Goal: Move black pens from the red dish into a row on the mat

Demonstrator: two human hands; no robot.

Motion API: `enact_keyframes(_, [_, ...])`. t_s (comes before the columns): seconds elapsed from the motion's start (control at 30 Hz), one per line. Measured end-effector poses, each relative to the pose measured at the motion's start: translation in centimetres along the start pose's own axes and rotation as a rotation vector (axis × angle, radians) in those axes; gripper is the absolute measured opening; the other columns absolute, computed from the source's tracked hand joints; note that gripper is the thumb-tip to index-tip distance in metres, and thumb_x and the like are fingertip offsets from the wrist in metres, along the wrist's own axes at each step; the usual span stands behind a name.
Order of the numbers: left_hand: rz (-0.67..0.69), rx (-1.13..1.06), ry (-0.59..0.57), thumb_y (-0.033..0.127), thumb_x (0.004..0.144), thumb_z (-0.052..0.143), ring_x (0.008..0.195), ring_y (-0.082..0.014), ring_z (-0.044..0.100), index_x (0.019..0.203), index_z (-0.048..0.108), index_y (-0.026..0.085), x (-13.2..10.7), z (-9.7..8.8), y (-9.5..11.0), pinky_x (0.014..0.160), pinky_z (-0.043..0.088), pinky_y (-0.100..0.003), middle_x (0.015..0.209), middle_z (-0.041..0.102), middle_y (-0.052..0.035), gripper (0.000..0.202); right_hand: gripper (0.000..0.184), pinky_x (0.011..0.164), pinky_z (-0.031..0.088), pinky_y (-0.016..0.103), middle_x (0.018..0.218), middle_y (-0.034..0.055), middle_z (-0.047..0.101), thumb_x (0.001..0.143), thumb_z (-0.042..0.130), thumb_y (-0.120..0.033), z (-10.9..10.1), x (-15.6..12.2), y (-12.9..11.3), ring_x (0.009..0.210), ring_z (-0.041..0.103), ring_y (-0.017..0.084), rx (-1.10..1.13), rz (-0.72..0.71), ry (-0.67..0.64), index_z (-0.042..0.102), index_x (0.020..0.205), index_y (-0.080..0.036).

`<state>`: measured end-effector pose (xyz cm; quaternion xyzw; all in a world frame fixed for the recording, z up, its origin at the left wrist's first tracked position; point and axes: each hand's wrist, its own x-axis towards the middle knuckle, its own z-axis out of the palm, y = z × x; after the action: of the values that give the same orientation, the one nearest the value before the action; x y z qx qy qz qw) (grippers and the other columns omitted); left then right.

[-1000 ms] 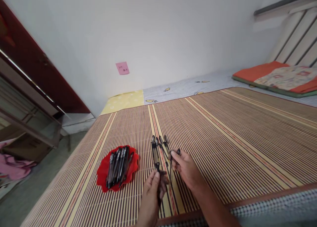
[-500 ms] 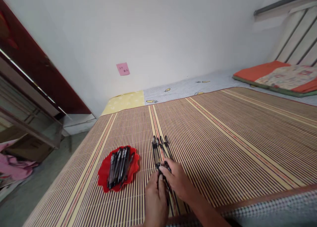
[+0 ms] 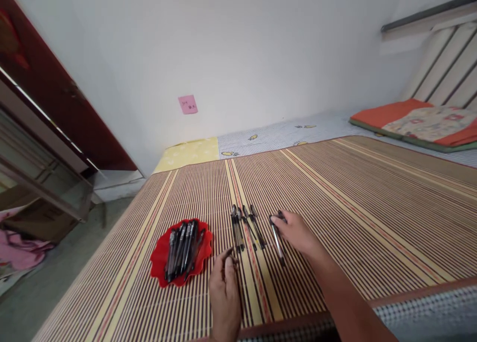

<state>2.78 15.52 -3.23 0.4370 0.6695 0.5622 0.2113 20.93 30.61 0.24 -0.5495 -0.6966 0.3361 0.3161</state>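
Note:
My right hand (image 3: 296,230) is closed on the cap end of a black gel pen (image 3: 277,240), just right of a row of pens. The pen's clear barrel points down toward the mat's near edge. Beside it, several capped black pens (image 3: 247,227) lie side by side on the striped mat, caps away from me. My left hand (image 3: 225,292) rests below and left of that row, fingers loosely bent and apart; I make out no pen in it. Further left, a red scalloped dish (image 3: 158,257) holds a pile of black pens (image 3: 182,250).
The striped bamboo mat (image 3: 328,242) covers a bed against a white wall with a pink note (image 3: 187,104). A folded orange and floral quilt (image 3: 413,121) lies at the far right. Left of the bed are the floor, a cardboard box (image 3: 35,222) and pink cloth (image 3: 26,252).
My hands, together over the pens before, have come apart. The right one has moved right and away from me with a pen; the left has shifted slightly left and off the row.

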Motion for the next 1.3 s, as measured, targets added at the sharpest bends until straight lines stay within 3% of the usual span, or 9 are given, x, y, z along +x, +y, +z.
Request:
enact_keyframes(0.1, [-0.045, -0.058, 0.047, 0.05, 0.096, 0.045, 0.092, -0.0243, 0.067, 0.109, 0.066, 0.018, 0.6, -0.3, -0.6, 0.085, 0.052, -0.037, 0.099, 0.072, -0.0091, 0.04, 0.021, 0.063, 0.039, 0.025, 0.077, 0.007, 0.068, 0.089, 0.052, -0.028, 0.2, 3.5, 0.7, 0.074, 0.063, 0.019, -0.23, 0.043, -0.028, 0.065, 0.076, -0.016])
enact_keyframes(0.3, [-0.08, -0.097, 0.063, 0.052, 0.091, 0.05, 0.088, -0.0267, 0.068, 0.104, 0.068, 0.016, 0.9, -0.2, -0.6, 0.078, 0.054, -0.037, 0.095, 0.073, -0.0114, 0.042, 0.017, 0.065, 0.036, 0.027, 0.083, 0.0133, 0.072, 0.086, 0.059, -0.019, 3.9, 7.0, 1.2, 0.078, 0.063, 0.02, -0.377, 0.111, -0.04, 0.071, 0.078, -0.011])
enact_keyframes(0.4, [-0.093, -0.117, 0.051, 0.053, 0.09, 0.051, 0.087, -0.0268, 0.069, 0.104, 0.068, 0.016, 0.9, -0.2, -0.6, 0.076, 0.054, -0.037, 0.093, 0.074, -0.0114, 0.043, 0.021, 0.065, 0.035, 0.027, 0.091, 0.0158, 0.073, 0.089, 0.059, -0.023, 4.8, 7.2, 1.6, 0.081, 0.064, 0.021, -0.409, 0.123, -0.032, 0.073, 0.086, -0.009])
enact_keyframes(0.57, [-0.094, -0.125, 0.042, 0.05, 0.092, 0.05, 0.085, -0.0258, 0.069, 0.101, 0.068, 0.017, 1.0, 0.0, -0.8, 0.076, 0.053, -0.036, 0.09, 0.074, -0.0104, 0.039, 0.022, 0.063, 0.035, 0.025, 0.086, 0.0118, 0.073, 0.09, 0.059, -0.026, 4.3, 7.6, 1.6, 0.077, 0.064, 0.018, -0.421, 0.101, -0.031, 0.074, 0.084, -0.012])
enact_keyframes(0.77, [-0.108, -0.151, 0.045, 0.053, 0.09, 0.051, 0.08, -0.0251, 0.068, 0.098, 0.069, 0.016, 1.0, 0.0, -0.6, 0.071, 0.053, -0.035, 0.086, 0.073, -0.0102, 0.042, 0.024, 0.063, 0.036, 0.025, 0.091, 0.0155, 0.074, 0.088, 0.062, -0.029, 4.7, 8.8, 1.6, 0.081, 0.066, 0.02, -0.435, 0.116, -0.004, 0.075, 0.091, -0.009])
enact_keyframes(0.9, [-0.111, -0.166, 0.035, 0.056, 0.089, 0.053, 0.079, -0.0258, 0.067, 0.097, 0.069, 0.016, 1.2, 0.0, -0.7, 0.07, 0.053, -0.035, 0.084, 0.073, -0.0101, 0.044, 0.032, 0.065, 0.039, 0.025, 0.095, 0.0157, 0.074, 0.093, 0.053, -0.033, 4.5, 9.0, 2.3, 0.085, 0.067, 0.021, -0.429, 0.115, -0.009, 0.076, 0.092, -0.01])
enact_keyframes(1.07, [-0.131, -0.168, 0.026, 0.059, 0.088, 0.053, 0.081, -0.0263, 0.067, 0.099, 0.069, 0.016, 1.3, 0.1, -1.5, 0.071, 0.053, -0.035, 0.087, 0.073, -0.0105, 0.047, 0.027, 0.065, 0.039, 0.023, 0.102, 0.0143, 0.074, 0.092, 0.051, -0.021, 3.3, 8.5, 2.8, 0.088, 0.068, 0.019, -0.443, 0.13, 0.002, 0.074, 0.101, -0.012])
enact_keyframes(1.3, [-0.132, -0.156, 0.027, 0.058, 0.09, 0.049, 0.082, -0.0265, 0.067, 0.099, 0.068, 0.015, 1.3, 0.2, -1.4, 0.072, 0.052, -0.036, 0.087, 0.073, -0.0113, 0.048, 0.014, 0.061, 0.037, 0.027, 0.092, 0.0159, 0.074, 0.082, 0.062, -0.017, 2.5, 7.1, 1.9, 0.082, 0.068, 0.023, -0.529, 0.144, -0.001, 0.074, 0.09, -0.013])
